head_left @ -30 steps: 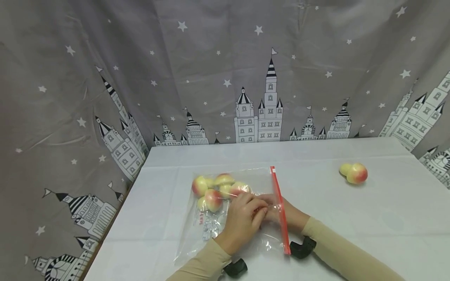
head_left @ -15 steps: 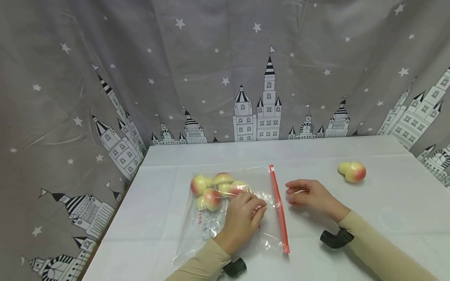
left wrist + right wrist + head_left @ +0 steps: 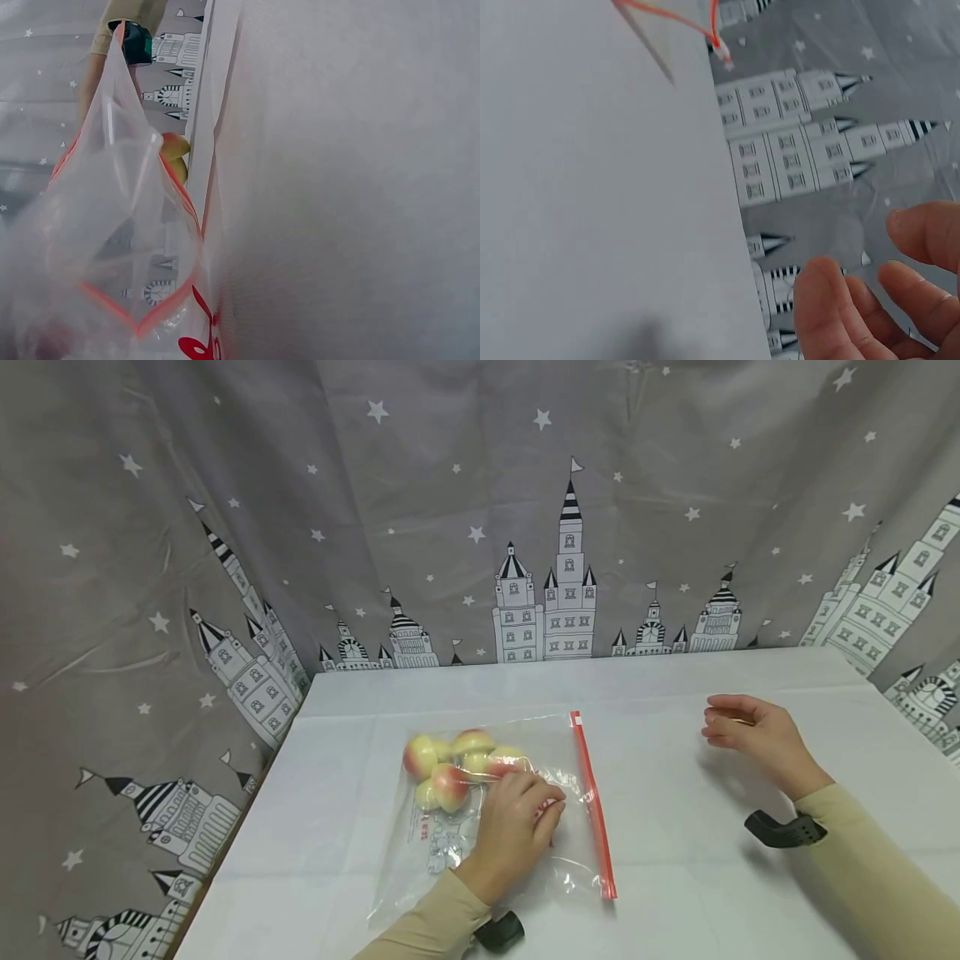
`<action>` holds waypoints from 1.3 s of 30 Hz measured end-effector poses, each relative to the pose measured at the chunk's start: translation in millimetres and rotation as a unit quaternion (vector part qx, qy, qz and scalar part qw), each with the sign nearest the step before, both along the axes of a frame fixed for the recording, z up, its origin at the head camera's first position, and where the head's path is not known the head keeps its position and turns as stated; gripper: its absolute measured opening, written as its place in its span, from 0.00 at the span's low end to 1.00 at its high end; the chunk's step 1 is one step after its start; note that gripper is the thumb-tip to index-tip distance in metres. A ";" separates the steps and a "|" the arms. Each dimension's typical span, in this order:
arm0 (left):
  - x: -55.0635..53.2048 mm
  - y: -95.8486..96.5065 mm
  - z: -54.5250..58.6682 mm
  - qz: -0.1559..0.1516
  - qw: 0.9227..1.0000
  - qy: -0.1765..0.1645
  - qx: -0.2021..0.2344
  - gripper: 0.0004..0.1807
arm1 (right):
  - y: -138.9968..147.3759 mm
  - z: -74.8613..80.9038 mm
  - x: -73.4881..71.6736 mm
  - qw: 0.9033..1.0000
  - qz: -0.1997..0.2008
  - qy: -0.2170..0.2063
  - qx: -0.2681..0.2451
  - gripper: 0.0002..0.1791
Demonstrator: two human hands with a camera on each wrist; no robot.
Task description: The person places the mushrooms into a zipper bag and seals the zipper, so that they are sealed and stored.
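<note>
A clear zip bag [image 3: 525, 735] with a red-edged mouth [image 3: 592, 810] lies on the table with several yellow-and-red, pear-shaped fruits [image 3: 450, 787] inside. My left hand [image 3: 510, 835] pinches the bag's upper film between thumb and curled fingers. In the left wrist view the lifted film holds the red mouth [image 3: 184, 195] apart. Away to the right, my right hand [image 3: 761, 735] hovers over the table, fingers lightly bent and nothing between them. A loose yellow-and-red fruit [image 3: 175, 146] shows beyond the bag in the left wrist view; the right hand hides it in the head view.
The white-covered table [image 3: 675, 860] reaches back to a grey curtain [image 3: 450, 485] printed with castles and stars. Its left edge [image 3: 247, 802] runs diagonally past the bag. A black wrist camera [image 3: 783, 831] sits under the right wrist.
My right hand has come out of the bag's mouth and moved right and away, to where the loose fruit lay. The left hand keeps its place on the bag.
</note>
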State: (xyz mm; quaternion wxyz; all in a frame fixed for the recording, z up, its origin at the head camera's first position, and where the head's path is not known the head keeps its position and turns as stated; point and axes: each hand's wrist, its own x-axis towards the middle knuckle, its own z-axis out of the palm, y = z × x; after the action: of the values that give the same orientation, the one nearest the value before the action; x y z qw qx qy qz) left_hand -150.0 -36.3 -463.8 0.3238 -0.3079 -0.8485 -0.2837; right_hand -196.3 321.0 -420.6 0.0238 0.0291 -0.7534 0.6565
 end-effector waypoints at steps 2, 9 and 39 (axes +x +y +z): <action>-0.3 -0.1 -0.4 0.000 1.000 0.003 0.001 0.05 | 9.2 2.2 -1.9 1.000 -0.015 -0.008 -0.019 0.19; -0.8 -0.1 -0.4 0.002 1.000 0.002 0.001 0.05 | 36.9 9.1 -7.7 0.987 -0.115 -0.027 0.113 0.12; 1.0 -0.6 1.1 0.005 1.000 -0.005 0.000 0.05 | 50.3 -24.3 -15.3 0.946 -0.145 -0.072 0.280 0.41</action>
State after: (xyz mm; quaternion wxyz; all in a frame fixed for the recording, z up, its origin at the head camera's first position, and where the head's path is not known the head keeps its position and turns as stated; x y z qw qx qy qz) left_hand -149.0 -36.9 -462.7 0.3210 -0.3025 -0.8514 -0.2838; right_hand -211.6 371.3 -444.9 0.0558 -0.1221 -0.9024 0.4094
